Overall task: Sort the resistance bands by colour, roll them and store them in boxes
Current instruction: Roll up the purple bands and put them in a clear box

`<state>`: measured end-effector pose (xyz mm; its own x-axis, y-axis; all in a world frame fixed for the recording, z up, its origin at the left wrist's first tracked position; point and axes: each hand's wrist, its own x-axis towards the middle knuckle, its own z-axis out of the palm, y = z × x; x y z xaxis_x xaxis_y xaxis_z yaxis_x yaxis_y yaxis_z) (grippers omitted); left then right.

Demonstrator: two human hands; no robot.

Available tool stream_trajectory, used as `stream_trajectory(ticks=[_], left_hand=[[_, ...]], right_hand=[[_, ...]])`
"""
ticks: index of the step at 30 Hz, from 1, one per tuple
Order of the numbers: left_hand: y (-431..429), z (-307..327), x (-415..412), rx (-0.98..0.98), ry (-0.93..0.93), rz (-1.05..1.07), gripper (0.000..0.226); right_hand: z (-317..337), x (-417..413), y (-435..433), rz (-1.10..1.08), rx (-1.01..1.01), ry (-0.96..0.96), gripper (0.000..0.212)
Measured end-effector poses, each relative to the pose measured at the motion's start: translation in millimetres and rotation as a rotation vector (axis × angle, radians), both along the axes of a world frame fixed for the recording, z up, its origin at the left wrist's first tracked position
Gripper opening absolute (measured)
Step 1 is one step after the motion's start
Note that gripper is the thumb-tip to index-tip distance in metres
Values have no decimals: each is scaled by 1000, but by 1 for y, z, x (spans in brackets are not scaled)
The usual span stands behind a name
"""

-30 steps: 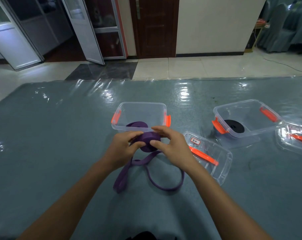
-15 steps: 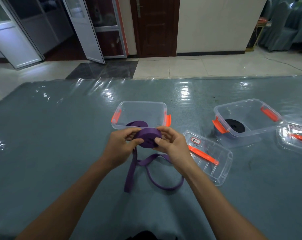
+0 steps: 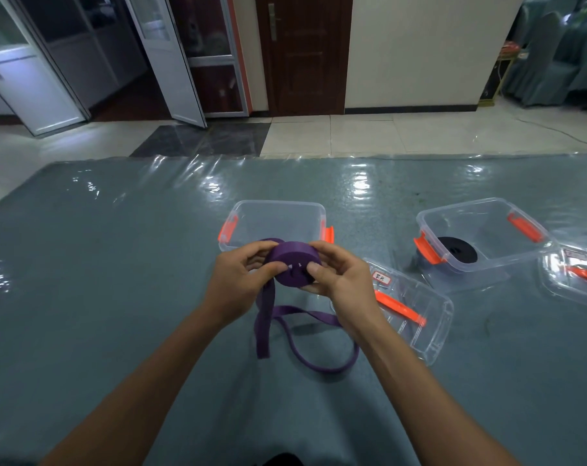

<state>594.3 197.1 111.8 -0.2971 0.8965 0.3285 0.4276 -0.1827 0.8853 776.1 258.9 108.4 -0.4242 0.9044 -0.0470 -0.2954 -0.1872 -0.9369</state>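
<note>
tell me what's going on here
A person is rolling a purple resistance band. The left hand and right hand both grip its coiled part, while its loose tail trails on the table, not yet wound. An open clear box waits just behind. A black roll already lies in a second box to the right.

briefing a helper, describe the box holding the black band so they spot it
On the grey-green table, look toward the right side. The open clear box with orange latches there is the only one holding a black roll.
</note>
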Motion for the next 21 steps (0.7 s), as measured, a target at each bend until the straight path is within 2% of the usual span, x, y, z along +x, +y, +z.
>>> stream_trajectory(ticks=[2, 5, 7, 10, 14, 16, 18, 21], left_hand=[[0, 4, -3, 18, 105, -9, 29], [1, 7, -8, 37, 271, -21, 28], [1, 8, -9, 38, 270, -30, 28], [0, 5, -5, 41, 186, -25, 33], [0, 1, -3, -5, -5, 35, 38], [-1, 2, -6, -4, 29, 53, 36], [-3, 4, -10, 6, 152, 29, 34], [-3, 7, -14, 16, 337, -1, 34]], right_hand=[[0, 0, -1, 21, 81, -60, 34], [2, 5, 8, 39, 534, -427, 36], [8, 5, 12, 57, 668, -541, 37], [12, 4, 19, -3, 597, -483, 35], [10, -2, 14, -2, 125, -97, 34], [6, -4, 9, 24, 57, -45, 33], [5, -3, 5, 47, 160, -125, 35], [11, -1, 7, 30, 567, -454, 40]])
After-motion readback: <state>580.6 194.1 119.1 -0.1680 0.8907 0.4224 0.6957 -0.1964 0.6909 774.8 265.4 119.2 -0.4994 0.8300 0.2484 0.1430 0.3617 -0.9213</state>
